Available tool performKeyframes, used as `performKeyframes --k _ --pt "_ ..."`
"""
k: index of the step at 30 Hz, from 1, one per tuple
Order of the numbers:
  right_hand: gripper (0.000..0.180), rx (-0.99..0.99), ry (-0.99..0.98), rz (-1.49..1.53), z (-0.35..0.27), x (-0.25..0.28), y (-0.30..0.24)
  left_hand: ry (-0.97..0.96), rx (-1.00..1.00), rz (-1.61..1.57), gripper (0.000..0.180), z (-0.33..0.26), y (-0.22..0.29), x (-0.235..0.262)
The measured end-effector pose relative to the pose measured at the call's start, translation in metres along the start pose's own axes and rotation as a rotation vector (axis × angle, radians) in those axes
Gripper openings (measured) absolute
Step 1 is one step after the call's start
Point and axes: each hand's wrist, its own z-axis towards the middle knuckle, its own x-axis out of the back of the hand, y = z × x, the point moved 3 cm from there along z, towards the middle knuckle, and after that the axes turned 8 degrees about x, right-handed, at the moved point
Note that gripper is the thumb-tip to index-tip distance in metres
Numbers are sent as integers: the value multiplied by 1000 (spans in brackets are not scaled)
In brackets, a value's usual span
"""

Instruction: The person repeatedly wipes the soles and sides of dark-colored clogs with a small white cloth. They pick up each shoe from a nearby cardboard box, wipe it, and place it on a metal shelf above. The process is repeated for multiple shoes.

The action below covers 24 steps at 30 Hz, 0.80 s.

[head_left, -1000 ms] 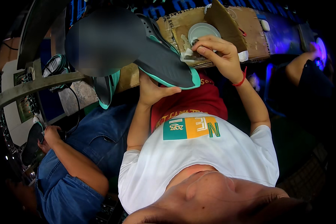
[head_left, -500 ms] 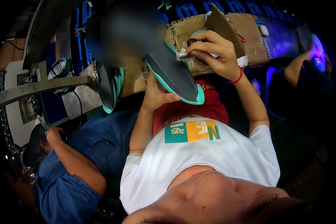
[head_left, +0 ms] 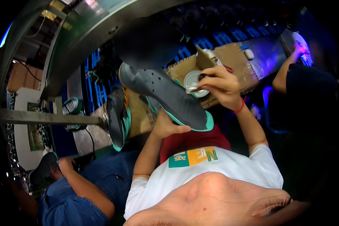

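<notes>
Sole (head_left: pixel 169 100) first: grey, perforated, teal-rimmed, and it sits propped on the left hand (head_left: pixel 169 128), which cups it from underneath near the rounded lower end, thumb lying along the teal edge. That hand is closed on the sole, fingers mostly hidden behind it. From where I'm watching, the sole's long axis runs on a diagonal, from the upper left down to the lower right, grey face turned up toward the camera; the narrower end points up and left, the broad end sits down by the red cloth (head_left: pixel 194 139) at the person's middle.

Now the right hand (head_left: pixel 220 84): it's curled shut, knuckles over the right edge of the sole, just above its midpoint, pinching something small against a round metal tin (head_left: pixel 194 81); I can't tell exactly what the fingers hold. So the right hand is above and to the right of the sole's middle, touching or nearly touching, and the left is the one carrying the weight.

Behind both lies a cardboard sheet (head_left: pixel 229 62). To the left, a second teal-edged sole (head_left: pixel 116 118) stands on edge. Lower left, another person's arm in a blue sleeve (head_left: pixel 79 184).
</notes>
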Motion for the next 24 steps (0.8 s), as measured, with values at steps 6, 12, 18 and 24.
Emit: performKeyframes --k 6,12,18,24 --pt "12 -141 800 169 -59 92 -15 89 -394 110 73 117 94 -39" --pt "10 -251 723 42 -63 110 -40 61 -324 -9 65 339 197 -43" --pt "7 -349 567 174 -85 96 -39 -15 -447 247 61 339 192 -67" --pt "12 -384 259 118 -74 47 -32 253 -736 525 64 110 66 -25"
